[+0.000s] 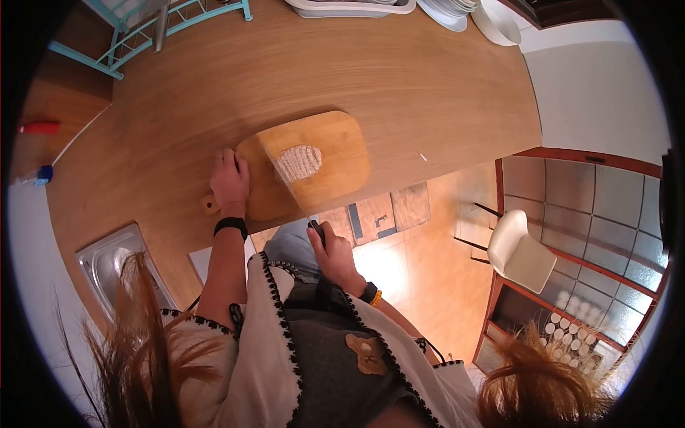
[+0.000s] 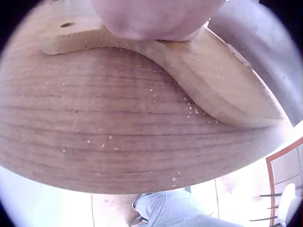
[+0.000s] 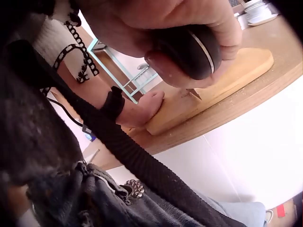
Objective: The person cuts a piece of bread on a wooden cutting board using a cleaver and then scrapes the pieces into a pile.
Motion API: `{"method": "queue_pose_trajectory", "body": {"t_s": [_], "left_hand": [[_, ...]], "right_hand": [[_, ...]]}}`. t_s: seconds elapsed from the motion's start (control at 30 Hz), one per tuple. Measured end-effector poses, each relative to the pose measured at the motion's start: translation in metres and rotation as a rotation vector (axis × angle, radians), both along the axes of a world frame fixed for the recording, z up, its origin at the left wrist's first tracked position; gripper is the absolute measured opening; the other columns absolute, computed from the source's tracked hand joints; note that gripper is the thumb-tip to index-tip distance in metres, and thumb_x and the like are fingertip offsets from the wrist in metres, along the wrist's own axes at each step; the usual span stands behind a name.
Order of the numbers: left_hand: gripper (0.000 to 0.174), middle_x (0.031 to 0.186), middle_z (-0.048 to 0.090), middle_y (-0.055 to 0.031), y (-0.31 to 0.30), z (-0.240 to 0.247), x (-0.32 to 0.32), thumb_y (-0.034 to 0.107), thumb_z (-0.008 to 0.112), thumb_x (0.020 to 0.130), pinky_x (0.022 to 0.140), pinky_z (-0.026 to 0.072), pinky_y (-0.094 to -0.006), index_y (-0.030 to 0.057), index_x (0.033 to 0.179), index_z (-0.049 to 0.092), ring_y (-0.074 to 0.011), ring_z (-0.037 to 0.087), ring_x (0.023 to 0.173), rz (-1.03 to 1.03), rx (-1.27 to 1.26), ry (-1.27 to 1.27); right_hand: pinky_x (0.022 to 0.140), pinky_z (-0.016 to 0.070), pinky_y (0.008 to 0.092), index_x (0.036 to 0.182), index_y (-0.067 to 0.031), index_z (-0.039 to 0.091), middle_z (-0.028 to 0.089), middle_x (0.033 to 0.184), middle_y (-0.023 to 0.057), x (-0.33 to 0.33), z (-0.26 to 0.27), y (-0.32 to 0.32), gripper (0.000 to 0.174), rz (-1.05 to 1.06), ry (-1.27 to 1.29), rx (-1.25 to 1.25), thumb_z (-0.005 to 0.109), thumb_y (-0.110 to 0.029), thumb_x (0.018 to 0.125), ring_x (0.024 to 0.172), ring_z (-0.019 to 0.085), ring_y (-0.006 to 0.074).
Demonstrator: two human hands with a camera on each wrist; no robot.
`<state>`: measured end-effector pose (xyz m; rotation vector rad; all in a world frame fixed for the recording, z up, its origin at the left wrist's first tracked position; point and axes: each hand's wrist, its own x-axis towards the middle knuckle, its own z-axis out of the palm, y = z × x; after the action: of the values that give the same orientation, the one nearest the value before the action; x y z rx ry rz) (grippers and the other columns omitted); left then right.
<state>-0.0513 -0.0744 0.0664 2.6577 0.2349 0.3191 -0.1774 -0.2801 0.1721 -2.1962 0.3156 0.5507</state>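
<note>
Pressing the wooden cutting board with a flat left hand; gripping a black-handled knife in the curled right hand, blade by pale crumbs.

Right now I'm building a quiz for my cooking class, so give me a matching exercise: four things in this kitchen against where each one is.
Things:
1. knife
2. pale pile
3. plates
4. chair

Places:
a. at the far edge of the counter
b. on the cutting board
c. on the floor
d. in the right hand

Pairs: 1-d, 2-b, 3-a, 4-c.
</note>
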Motion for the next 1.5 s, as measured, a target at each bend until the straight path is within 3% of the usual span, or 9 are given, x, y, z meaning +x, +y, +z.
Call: {"method": "queue_pose_trajectory", "body": {"t_s": [0.4, 0.63, 0.77, 0.87, 1.1, 1.23, 1.3, 1.5], "left_hand": [[0.015, 0.084, 0.056, -0.0163, -0.002, 0.001, -0.001, 0.019, 0.048, 0.092, 0.060, 0.0476, -0.0459, 0.0069, 0.083, 0.047, -0.0365, 0.058, 0.076, -0.005, 0.055, 0.007], [0.017, 0.088, 0.056, -0.0173, -0.005, 0.003, -0.003, 0.019, 0.046, 0.094, 0.065, 0.0461, -0.0475, 0.0052, 0.085, 0.047, -0.0392, 0.057, 0.081, 0.015, 0.004, 0.049], [0.016, 0.082, 0.056, -0.0154, -0.004, -0.001, -0.002, 0.020, 0.049, 0.091, 0.059, 0.0472, -0.0466, 0.0073, 0.081, 0.047, -0.0371, 0.058, 0.073, 0.008, 0.051, -0.016], [0.016, 0.082, 0.055, -0.0153, -0.004, 0.003, -0.003, 0.020, 0.049, 0.091, 0.059, 0.0472, -0.0466, 0.0074, 0.081, 0.046, -0.0373, 0.058, 0.073, 0.007, 0.049, -0.018], [0.016, 0.081, 0.055, -0.0150, -0.002, 0.004, -0.003, 0.019, 0.049, 0.091, 0.058, 0.0469, -0.0466, 0.0074, 0.081, 0.046, -0.0373, 0.057, 0.072, -0.002, 0.017, 0.006], [0.016, 0.081, 0.055, -0.0148, -0.003, 0.003, -0.002, 0.019, 0.049, 0.091, 0.058, 0.0466, -0.0467, 0.0074, 0.080, 0.046, -0.0368, 0.058, 0.072, 0.007, 0.025, -0.033], [0.015, 0.081, 0.055, -0.0146, -0.003, 0.005, -0.003, 0.018, 0.050, 0.090, 0.058, 0.0466, -0.0466, 0.0074, 0.080, 0.046, -0.0361, 0.058, 0.072, 0.001, 0.042, -0.006], [0.015, 0.079, 0.054, -0.0140, -0.004, 0.005, -0.003, 0.018, 0.051, 0.090, 0.058, 0.0466, -0.0460, 0.0078, 0.080, 0.047, -0.0355, 0.057, 0.072, 0.003, 0.042, -0.036]], "right_hand": [[0.051, 0.0423, 0.0516, 0.089, -0.0050, 0.048, 0.057, 0.059, 0.0223, -0.008, -0.006, 0.010, 0.035, 0.049, -0.029, 0.037, 0.048, -0.039, 0.096, 0.059, 0.058, 0.0433], [0.053, 0.0421, 0.0459, 0.087, -0.0014, 0.051, 0.056, 0.062, 0.0210, 0.003, 0.001, -0.002, 0.038, -0.161, 0.029, 0.032, 0.047, -0.038, 0.097, 0.061, 0.058, 0.0410], [0.054, 0.0425, 0.0417, 0.089, -0.0008, 0.051, 0.056, 0.064, 0.0201, 0.005, 0.007, -0.010, 0.040, -0.193, 0.021, 0.026, 0.046, -0.039, 0.098, 0.060, 0.057, 0.0374], [0.053, 0.0428, 0.0481, 0.090, -0.0018, 0.053, 0.058, 0.063, 0.0223, 0.004, 0.015, -0.010, 0.042, -0.272, -0.017, 0.043, 0.044, -0.042, 0.098, 0.063, 0.058, 0.0438], [0.057, 0.0436, 0.0498, 0.089, -0.0017, 0.052, 0.059, 0.069, 0.0250, 0.005, -0.005, -0.027, 0.043, -0.416, 0.015, -0.007, 0.043, -0.042, 0.098, 0.069, 0.058, 0.0462], [0.058, 0.0440, 0.0513, 0.091, -0.0024, 0.053, 0.060, 0.070, 0.0258, 0.003, -0.004, -0.015, 0.041, -0.307, -0.013, -0.102, 0.044, -0.042, 0.098, 0.070, 0.059, 0.0465], [0.055, 0.0410, 0.0470, 0.088, -0.0016, 0.050, 0.056, 0.066, 0.0226, 0.001, -0.001, -0.009, 0.040, -0.245, 0.001, -0.062, 0.046, -0.040, 0.098, 0.064, 0.056, 0.0437], [0.053, 0.0404, 0.0445, 0.086, -0.0012, 0.050, 0.054, 0.062, 0.0216, 0.008, 0.014, -0.009, 0.039, -0.266, -0.040, 0.032, 0.046, -0.038, 0.098, 0.060, 0.056, 0.0406]]}}
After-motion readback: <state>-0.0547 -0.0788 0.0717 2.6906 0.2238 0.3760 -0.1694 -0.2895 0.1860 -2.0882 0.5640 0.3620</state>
